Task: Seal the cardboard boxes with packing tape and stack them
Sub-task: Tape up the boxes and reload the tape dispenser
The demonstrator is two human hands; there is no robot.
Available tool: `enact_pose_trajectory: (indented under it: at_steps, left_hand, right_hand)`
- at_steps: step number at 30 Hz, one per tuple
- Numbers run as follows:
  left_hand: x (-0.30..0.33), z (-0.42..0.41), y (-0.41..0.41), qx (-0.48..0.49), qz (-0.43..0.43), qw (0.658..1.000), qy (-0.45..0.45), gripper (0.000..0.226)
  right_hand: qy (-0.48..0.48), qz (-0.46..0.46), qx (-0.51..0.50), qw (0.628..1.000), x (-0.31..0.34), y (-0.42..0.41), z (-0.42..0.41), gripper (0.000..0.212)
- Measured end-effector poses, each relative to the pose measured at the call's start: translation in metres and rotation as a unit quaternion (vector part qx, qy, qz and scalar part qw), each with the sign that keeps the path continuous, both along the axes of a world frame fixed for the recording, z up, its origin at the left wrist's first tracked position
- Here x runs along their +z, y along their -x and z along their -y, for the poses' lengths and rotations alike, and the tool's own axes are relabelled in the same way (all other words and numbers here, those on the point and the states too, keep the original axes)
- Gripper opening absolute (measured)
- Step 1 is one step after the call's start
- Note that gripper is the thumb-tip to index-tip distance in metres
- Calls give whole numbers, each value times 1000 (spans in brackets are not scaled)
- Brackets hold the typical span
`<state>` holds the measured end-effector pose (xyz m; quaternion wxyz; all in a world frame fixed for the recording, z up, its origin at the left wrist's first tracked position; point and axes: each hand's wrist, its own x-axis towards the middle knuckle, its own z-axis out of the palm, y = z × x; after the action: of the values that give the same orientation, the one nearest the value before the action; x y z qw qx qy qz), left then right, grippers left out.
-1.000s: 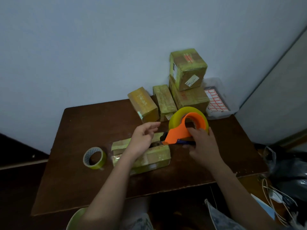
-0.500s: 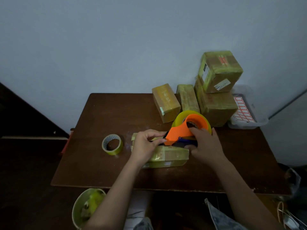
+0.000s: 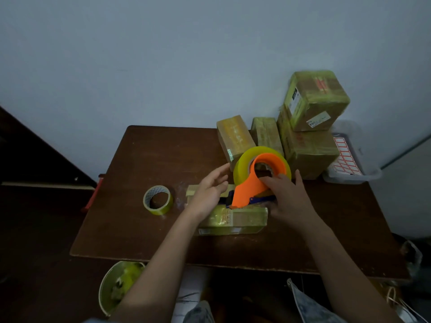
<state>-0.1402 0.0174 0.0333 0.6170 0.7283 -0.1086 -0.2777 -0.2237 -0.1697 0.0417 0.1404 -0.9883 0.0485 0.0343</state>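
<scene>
A flat cardboard box (image 3: 235, 219) wrapped in yellowish tape lies mid-table in front of me. My right hand (image 3: 288, 198) grips an orange tape dispenser (image 3: 253, 187) carrying a big yellow roll; its front edge rests on the box's top. My left hand (image 3: 210, 191) hovers over the box's left end with fingers spread, holding nothing. At the back right stand taped boxes: two narrow ones (image 3: 234, 138) (image 3: 265, 134) and a large box (image 3: 307, 152) with a cube-shaped box (image 3: 314, 100) stacked on it.
A spare tape roll (image 3: 158, 200) lies on the brown table (image 3: 140, 224) left of the box. A clear plastic tub with red-bordered labels (image 3: 349, 162) sits at the far right. A bin (image 3: 116, 285) stands on the floor below the front edge. The wall is close behind.
My left hand has lifted off the box and opened its fingers. The dispenser stays on the box top in my right hand. The camera has shifted, so the table sits more centred.
</scene>
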Motion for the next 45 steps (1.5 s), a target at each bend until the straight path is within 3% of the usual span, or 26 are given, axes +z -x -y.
enact_pose_trajectory:
  at_steps: [3, 8, 17, 20, 25, 27, 31, 35, 45]
  left_hand:
    - [-6, 8, -2, -27, -20, 999, 15, 50]
    - [-15, 7, 1, 5, 25, 1000, 7, 48]
    - [-10, 9, 6, 39, 130, 989, 59, 24]
    - [-8, 9, 7, 58, 128, 987, 81, 20]
    - [-2, 7, 11, 73, 61, 986, 136, 19]
    - [0, 5, 11, 74, 50, 986, 141, 21]
    - [6, 3, 12, 61, 87, 987, 124, 18]
    - [12, 1, 16, -23, 192, 980, 49, 36]
    - [9, -7, 11, -57, 262, 963, -32, 28]
  right_hand:
    - [6, 6, 20, 1000, 0, 2, -1, 55]
    - [-21, 59, 19, 998, -8, 8, 5, 56]
    - [-106, 170, -32, 979, -31, 12, 14, 62]
    - [-135, 206, -28, 969, -34, 13, 14, 67]
    - [-197, 223, -47, 954, -33, 16, 10, 50]
    - [-211, 225, -54, 950, -34, 15, 11, 57]
    - [-213, 229, -48, 949, -32, 12, 10, 71]
    - [-199, 239, -33, 950, -30, 9, 8, 74]
    - [-174, 162, -27, 971, -25, 6, 12, 64]
